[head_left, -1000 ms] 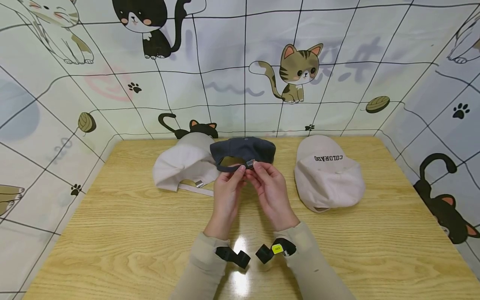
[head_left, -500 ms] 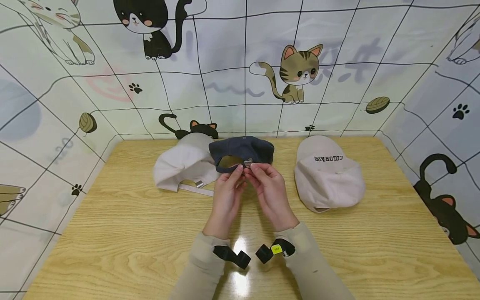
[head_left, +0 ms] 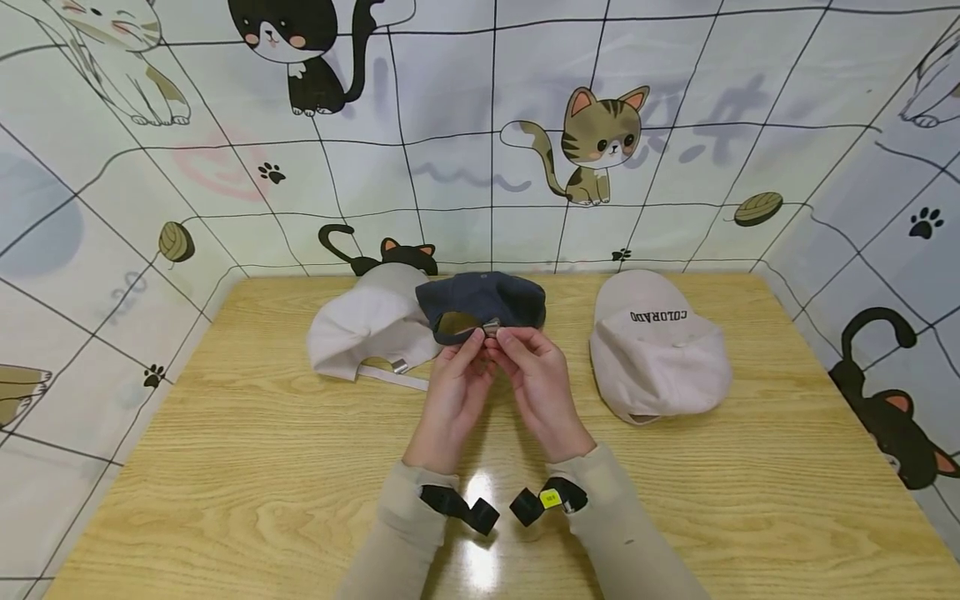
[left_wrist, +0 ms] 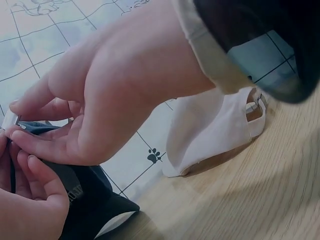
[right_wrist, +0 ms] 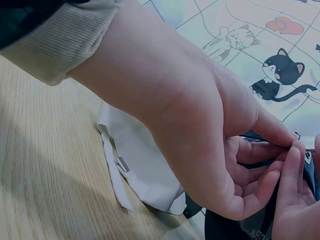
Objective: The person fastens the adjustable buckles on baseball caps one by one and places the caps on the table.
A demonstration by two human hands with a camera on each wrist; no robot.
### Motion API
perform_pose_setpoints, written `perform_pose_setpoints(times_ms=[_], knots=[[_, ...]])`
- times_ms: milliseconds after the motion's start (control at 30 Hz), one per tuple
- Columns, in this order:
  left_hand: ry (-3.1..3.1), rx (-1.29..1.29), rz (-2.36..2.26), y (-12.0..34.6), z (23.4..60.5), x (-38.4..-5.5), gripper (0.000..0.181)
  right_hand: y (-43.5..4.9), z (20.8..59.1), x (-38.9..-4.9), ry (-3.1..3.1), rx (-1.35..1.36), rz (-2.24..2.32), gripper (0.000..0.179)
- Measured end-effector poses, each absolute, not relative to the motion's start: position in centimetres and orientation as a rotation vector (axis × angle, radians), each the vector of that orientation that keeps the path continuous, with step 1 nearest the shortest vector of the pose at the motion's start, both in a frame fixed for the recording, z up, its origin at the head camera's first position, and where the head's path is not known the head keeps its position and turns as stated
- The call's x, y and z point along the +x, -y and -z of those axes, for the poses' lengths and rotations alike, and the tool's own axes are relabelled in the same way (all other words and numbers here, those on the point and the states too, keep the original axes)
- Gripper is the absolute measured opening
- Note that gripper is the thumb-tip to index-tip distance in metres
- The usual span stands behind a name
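A navy baseball cap (head_left: 498, 298) is held up over the back of the table, its rear opening and strap facing me. My left hand (head_left: 453, 392) pinches the dark strap (head_left: 450, 338) between thumb and fingers. Close beside it, the thumb and forefinger of my right hand (head_left: 543, 387) pinch the small metal buckle (head_left: 491, 327). The buckle also shows silver at the fingertips in the left wrist view, where the cap's dark brim (left_wrist: 117, 220) points down. Fingers hide part of the strap.
Left of the navy cap lies a white cap (head_left: 352, 333) with its strap (head_left: 393, 380) hanging loose from its buckle. On the right rests a pale cap (head_left: 660, 367) lettered COLORADO. The wooden table (head_left: 262, 492) ends at a cat-printed backdrop (head_left: 450, 192).
The navy cap has shifted slightly left. My right fingers and the buckle have moved a little left, closer to my left fingertips. Both other caps stay put.
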State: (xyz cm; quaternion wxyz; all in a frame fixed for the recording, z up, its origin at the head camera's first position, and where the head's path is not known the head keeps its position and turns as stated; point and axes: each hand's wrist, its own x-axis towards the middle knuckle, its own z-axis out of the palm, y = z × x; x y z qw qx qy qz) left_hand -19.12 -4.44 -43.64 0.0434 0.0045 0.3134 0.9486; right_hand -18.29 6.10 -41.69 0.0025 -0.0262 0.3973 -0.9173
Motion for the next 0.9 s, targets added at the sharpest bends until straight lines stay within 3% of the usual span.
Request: perform_pose_setpoints(times_ms=[333,567,900], knots=[[-1.001,0.030,-2.899,4.6,43.9,-19.2,0.014,-6.4,41.9,-18.4,-1.350,-0.159,2.867,0.013],[-1.069,-0.047,-2.915,4.3,43.8,-19.2,0.005,-7.2,47.6,-21.6,-1.742,-0.256,2.799,0.031],[-1.114,-0.063,-2.965,4.0,43.7,-19.1,0.006,-6.1,39.6,-16.9,-2.316,-0.138,2.489,0.019]])
